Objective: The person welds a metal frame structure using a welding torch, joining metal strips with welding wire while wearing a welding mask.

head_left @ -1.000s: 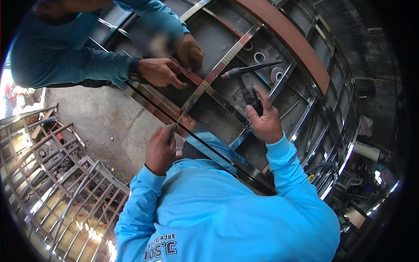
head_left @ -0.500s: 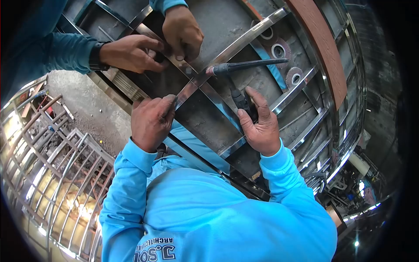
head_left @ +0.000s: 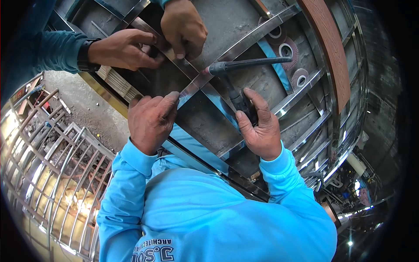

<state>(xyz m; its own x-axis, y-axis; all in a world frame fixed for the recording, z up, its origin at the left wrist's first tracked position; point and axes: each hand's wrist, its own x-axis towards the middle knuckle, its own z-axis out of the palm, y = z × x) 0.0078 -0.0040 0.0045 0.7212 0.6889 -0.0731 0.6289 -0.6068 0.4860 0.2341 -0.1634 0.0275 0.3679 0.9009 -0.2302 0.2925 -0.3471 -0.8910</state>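
My right hand [head_left: 262,131] is closed around the handle of a TIG welding torch [head_left: 235,96]. The torch's long black back cap points right, and its pinkish cup [head_left: 207,70] is at a crossing of shiny metal bars. Left of that crossing, my left hand [head_left: 152,120] has its fingers curled over a bar of the metal frame [head_left: 190,89], thumb and forefinger close together. Across the frame, a co-worker's two hands [head_left: 122,50] touch another bar; what they pinch, if anything, is hidden.
Several pinkish flap discs [head_left: 288,52] lie inside the frame beside a blue strip [head_left: 273,63]. A reddish wood-grain board [head_left: 327,48] runs along the right. A grid of metal rods [head_left: 56,174] stands at lower left, and cluttered gear [head_left: 353,183] sits at lower right.
The view has shifted slightly against the frame. One co-worker hand has moved a little left along the bar. My hands keep their grips, and the torch cup remains by the crossing.
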